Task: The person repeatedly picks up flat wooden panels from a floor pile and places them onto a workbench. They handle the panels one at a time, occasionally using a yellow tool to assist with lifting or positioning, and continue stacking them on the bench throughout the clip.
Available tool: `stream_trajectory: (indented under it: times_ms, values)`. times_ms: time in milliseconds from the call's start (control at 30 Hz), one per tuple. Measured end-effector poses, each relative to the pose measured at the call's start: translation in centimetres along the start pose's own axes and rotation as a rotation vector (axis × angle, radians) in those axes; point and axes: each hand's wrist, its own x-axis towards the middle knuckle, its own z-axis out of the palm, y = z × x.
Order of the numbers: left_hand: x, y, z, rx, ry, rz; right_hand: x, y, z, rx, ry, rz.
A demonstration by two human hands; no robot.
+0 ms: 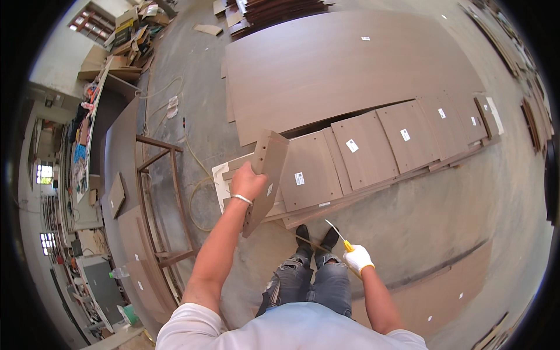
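Note:
My bare left hand (249,182) is closed around a brown wooden panel (273,158) with drilled holes along its edge. The panel is tilted up on its side, above the left end of a row of brown boards (312,157). My right hand (357,257), in a white glove, grips a yellow-handled tool (348,245) with a thin pale shaft. That shaft points up and left, near my shoes, apart from the panel. Its exact kind is too small to tell. Several boards in the row carry white labels and corner holes.
Beyond the row lies a large brown sheet (350,64). On my left stand a metal frame (178,192) and a long table (119,151) with a small panel on it. A yellowish hose (195,157) trails over the floor. More boards (431,286) lie at the lower right.

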Motion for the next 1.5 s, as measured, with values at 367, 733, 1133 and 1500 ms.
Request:
stream_trajectory:
  times_ms: [367,733,1133,1500]
  values:
    - [6.3,3.2,3.6,0.268,-0.062,0.067,-1.2,1.2,0.1,0.026,0.053,0.065]
    - [5.3,3.6,5.0,0.324,-0.030,0.109,-0.5,-3.8,0.6,-0.050,0.083,0.066]
    - [2.7,2.8,4.8,0.259,-0.004,0.225,1.4,-8.4,1.7,-0.130,0.034,-0.139]
    - [-1.0,-2.4,-8.7,-0.966,-0.454,0.038,10.5,-7.8,-6.4,1.037,0.002,-0.257]
